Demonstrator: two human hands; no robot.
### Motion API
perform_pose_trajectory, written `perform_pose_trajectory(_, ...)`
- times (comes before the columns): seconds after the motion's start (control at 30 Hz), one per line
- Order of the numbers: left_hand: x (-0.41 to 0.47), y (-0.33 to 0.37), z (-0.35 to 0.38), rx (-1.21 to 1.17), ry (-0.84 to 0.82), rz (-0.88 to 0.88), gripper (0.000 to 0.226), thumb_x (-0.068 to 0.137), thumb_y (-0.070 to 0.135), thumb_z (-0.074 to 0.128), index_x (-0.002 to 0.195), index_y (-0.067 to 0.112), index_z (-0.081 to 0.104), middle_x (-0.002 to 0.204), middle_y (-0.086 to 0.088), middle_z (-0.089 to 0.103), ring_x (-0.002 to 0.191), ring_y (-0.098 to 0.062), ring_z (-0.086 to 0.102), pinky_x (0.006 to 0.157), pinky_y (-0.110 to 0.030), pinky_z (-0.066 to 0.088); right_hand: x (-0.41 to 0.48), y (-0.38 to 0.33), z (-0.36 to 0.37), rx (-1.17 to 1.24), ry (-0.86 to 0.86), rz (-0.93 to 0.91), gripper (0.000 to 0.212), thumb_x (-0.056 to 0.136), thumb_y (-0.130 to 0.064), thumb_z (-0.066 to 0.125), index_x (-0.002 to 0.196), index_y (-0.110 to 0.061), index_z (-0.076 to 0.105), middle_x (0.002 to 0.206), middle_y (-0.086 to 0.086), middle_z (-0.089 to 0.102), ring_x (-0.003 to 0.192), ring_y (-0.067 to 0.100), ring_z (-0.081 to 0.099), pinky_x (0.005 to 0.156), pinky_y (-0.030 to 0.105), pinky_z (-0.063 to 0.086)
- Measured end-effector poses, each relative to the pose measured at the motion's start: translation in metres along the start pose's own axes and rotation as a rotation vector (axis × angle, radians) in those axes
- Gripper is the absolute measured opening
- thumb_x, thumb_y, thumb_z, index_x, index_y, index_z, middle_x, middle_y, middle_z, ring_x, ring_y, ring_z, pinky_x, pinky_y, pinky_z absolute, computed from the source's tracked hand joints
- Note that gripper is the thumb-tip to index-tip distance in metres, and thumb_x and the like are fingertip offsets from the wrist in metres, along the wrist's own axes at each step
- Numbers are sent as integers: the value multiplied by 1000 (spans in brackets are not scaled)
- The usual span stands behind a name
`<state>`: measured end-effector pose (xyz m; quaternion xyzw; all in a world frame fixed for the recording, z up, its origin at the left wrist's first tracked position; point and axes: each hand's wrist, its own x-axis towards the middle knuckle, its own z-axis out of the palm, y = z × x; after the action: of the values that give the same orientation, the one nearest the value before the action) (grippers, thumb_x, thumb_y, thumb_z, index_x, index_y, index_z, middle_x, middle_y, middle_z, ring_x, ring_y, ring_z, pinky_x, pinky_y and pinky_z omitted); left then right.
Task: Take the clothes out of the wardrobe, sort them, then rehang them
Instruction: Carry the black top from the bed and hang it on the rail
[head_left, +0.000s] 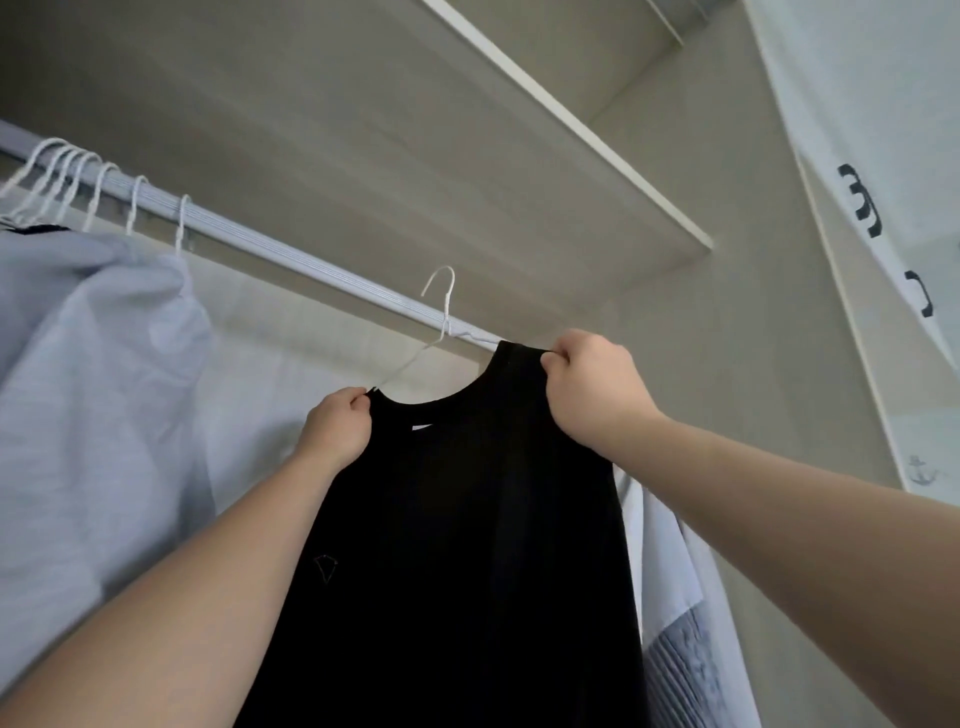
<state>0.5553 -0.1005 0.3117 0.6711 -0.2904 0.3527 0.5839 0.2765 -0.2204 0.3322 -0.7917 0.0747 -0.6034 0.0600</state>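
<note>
Black top pinched between left hand and right hand.

One black sleeveless garment hung straight on a white wire hanger, hook near the wardrobe rail; pale blue garments hung at left.

Shelf overhead. White panel, right, carries upper handle, lower handle, small anchor mark.

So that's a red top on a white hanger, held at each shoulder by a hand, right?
Not red: the head view shows a black top on a white hanger, the left hand and right hand each pinching a shoulder.
</note>
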Motion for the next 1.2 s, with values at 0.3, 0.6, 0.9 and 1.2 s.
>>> perform_pose_trajectory(0.3,14,-31,39,-171,-139,-16,46,105,31,40,150,19,43,155,-2,42,143,-21,37,117,-34,27,17,4,31,-25,-75,66,21,98,-17,43,83,-5,51,79,7,52,62,23,44,49,26,32)
perform_pose_trajectory(0.6,-2,-42,66,-245,-185,29,55,97,52,40,151,43,32,152,9,40,137,-15,40,109,-32,29,9,9,42,-580,-155,-255,32,91,-14,38,122,-18,46,113,4,52,93,27,49,68,34,37)
perform_pose_trajectory(0.9,-11,-23,92,-318,-261,225,58,91,62,34,147,60,20,160,22,22,146,0,20,111,-27,19,16,17,53,-1051,-384,-537,89,89,-72,30,156,-17,9,164,-3,1,150,15,1,118,48,16)
perform_pose_trajectory(1.2,-14,6,159,-385,-373,165,75,74,82,35,145,58,33,158,20,31,146,-4,25,120,-33,20,23,84,52,-1068,-533,-293,135,55,-102,23,156,-17,-8,163,-5,-11,150,13,-10,119,54,-4)
